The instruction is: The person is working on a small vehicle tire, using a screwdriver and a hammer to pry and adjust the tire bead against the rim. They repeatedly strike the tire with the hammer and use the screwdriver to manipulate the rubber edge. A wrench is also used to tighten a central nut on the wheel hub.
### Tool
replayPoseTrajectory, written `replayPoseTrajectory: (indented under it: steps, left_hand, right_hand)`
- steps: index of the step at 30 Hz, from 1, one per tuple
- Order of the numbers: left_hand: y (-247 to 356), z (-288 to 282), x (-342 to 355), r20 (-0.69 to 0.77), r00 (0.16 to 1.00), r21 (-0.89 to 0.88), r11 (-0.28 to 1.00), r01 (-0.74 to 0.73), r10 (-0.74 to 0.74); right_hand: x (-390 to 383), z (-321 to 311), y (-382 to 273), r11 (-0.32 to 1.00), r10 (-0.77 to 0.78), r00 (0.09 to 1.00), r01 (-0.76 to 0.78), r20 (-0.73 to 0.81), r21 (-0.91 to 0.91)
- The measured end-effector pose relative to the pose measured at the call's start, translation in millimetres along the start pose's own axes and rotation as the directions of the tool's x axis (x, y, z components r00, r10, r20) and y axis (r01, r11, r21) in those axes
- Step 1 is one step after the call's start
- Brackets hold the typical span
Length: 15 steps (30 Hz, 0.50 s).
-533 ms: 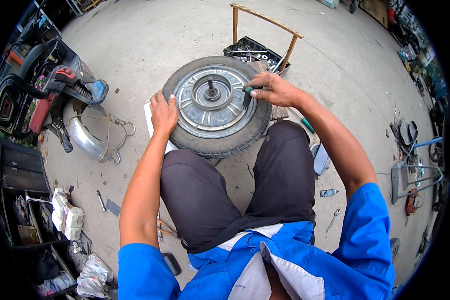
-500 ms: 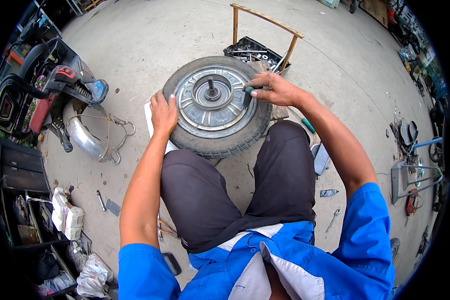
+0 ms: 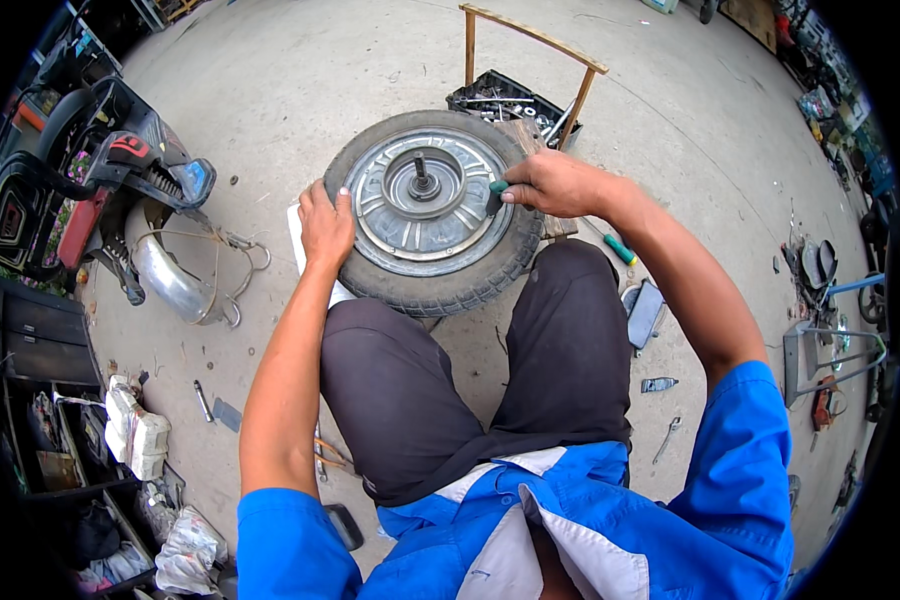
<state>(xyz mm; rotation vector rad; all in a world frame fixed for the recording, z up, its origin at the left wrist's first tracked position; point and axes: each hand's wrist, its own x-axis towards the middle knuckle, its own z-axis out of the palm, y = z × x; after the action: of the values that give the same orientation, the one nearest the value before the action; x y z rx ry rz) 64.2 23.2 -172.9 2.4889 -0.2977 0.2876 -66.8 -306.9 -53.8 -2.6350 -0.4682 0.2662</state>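
A wheel with a black tyre [image 3: 395,285] and a grey metal hub [image 3: 410,232] lies flat in front of my knees, its axle [image 3: 421,175] pointing up. My left hand [image 3: 326,222] lies against the left side of the tyre, fingers stretched over the rubber. At the right side, my right hand [image 3: 555,184] grips a small green-handled scraper [image 3: 495,200]. Its dark, flat blade points down at the outer edge of the hub; whether it touches the metal I cannot tell. The fingers hide part of the handle.
Behind the wheel stands a black toolbox [image 3: 505,98] with a wooden handle frame [image 3: 535,37]. A green-handled tool [image 3: 620,249], a wrench [image 3: 667,440] and a small tube [image 3: 658,384] lie on the floor to the right. Scooter parts [image 3: 135,165] stand at the left.
My right hand has turned, and its elbow has swung slightly outward to the right; the scraper stays near the hub's right edge. My left hand has barely moved.
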Motion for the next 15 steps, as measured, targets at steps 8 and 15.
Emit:
replayPoseTrajectory:
  steps: [8, 15]
  left_hand:
    - [1.1, 0.5, 1.1, 0.000, 1.000, -0.002, 1.000, -0.006, 0.006]
    - [5.8, -1.2, 3.7, 0.026, 0.996, -0.014, 0.997, 0.082, -0.082]
  right_hand:
    - [3.8, 13.9, 17.1, 0.990, -0.138, 0.983, 0.134, -0.119, -0.043]
    - [-8.3, 26.3, 9.8, 0.995, 0.021, 0.983, -0.037, -0.183, -0.088]
